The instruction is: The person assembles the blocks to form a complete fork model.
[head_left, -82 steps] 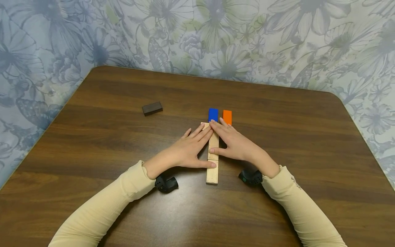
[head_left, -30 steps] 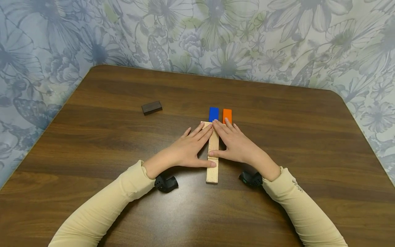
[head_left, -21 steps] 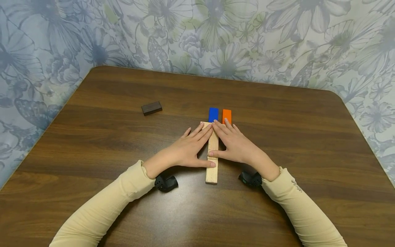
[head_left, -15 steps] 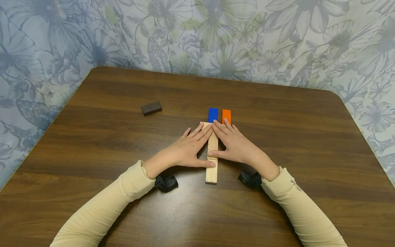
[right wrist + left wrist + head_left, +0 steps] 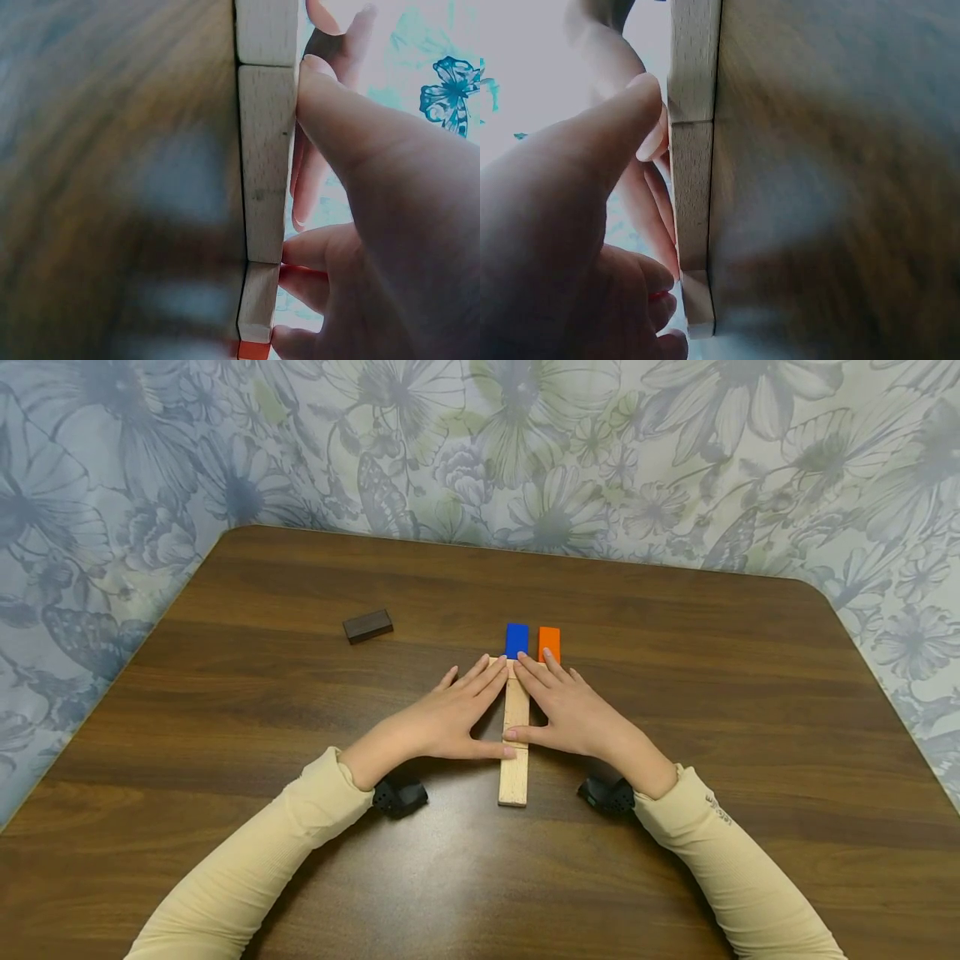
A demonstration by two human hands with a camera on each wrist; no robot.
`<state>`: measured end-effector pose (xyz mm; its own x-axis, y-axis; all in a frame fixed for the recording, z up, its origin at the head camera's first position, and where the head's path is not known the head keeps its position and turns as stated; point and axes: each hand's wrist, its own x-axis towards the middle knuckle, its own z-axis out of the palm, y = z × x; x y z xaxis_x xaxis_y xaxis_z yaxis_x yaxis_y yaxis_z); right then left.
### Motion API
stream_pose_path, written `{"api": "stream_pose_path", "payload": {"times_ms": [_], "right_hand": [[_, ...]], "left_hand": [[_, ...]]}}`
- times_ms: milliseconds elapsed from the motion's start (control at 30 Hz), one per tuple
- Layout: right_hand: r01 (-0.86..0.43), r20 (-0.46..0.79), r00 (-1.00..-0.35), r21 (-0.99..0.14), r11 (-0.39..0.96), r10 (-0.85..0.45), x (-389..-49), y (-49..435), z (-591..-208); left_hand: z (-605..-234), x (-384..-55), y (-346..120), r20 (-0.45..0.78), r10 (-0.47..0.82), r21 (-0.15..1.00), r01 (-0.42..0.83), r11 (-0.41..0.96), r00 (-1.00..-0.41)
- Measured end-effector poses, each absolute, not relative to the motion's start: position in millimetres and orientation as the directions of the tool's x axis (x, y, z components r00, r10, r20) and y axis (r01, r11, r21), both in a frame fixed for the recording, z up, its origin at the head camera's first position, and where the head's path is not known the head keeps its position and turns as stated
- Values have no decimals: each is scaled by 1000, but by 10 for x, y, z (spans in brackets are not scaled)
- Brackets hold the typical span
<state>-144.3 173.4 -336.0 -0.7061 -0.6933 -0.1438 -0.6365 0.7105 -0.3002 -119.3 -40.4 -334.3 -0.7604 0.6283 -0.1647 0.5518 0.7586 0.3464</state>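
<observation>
Both hands lie flat, fingers straight — the left hand point(image 5: 442, 722) and right hand point(image 5: 573, 714) press in on a row of pale wooden blocks point(image 5: 515, 743) between them, thumbs touching it; beyond the fingertips lie a blue block point(image 5: 517, 640) and an orange block point(image 5: 549, 642).

The left hand point(image 5: 547, 247) fills the lower left, its thumb point(image 5: 622, 120) pressing flat against the side of a row of pale wooden blocks point(image 5: 692, 180) laid end to end on the blurred brown bench point(image 5: 832, 180).
</observation>
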Motion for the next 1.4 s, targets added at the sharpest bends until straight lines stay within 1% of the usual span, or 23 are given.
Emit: {"api": "stream_pose_path", "payload": {"times_ms": [233,400,500,567,733,867,1067,1233,1400], "right_hand": [[-636,-148,-713,-276,721,-686,-1438,1741,-3357],[-637,-148,-711,-278,719,-687,-1447,1740,-3366],[-634,-148,-713,-281,721,-685,-1452,1746,-3369],[-632,-146,-715,-285,721,-684,-1451,1747,-3371],[-626,-146,-716,-299,720,-683,-1438,1755,-3373],[-627,-142,-716,-300,719,-683,-1435,1759,-3372],[-631,-142,-714,-294,718,-686,-1437,1758,-3376],[-632,-149,-714,-284,721,-684,-1439,1763,-3379],[-633,-146,-714,-285,720,-685,-1441,1768,-3384]], "left_hand": [[-3276,-1254,-492,-134,607,339,539,771,-784],[-3100,-1341,-709,-105,544,345,483,805,-832],[-2970,-1427,-947,-79,483,391,419,819,-872],[-2922,-1489,-1136,-65,447,445,375,814,-892],[-2910,-1596,-1549,-94,365,546,258,797,-926],[-2948,-1654,-1776,-124,340,597,204,776,-932],[-3040,-1714,-1981,-178,346,629,164,760,-921],[-3126,-1753,-2012,-207,388,640,176,748,-898],[-3183,-1778,-2013,-188,376,610,192,769,-907]]}}
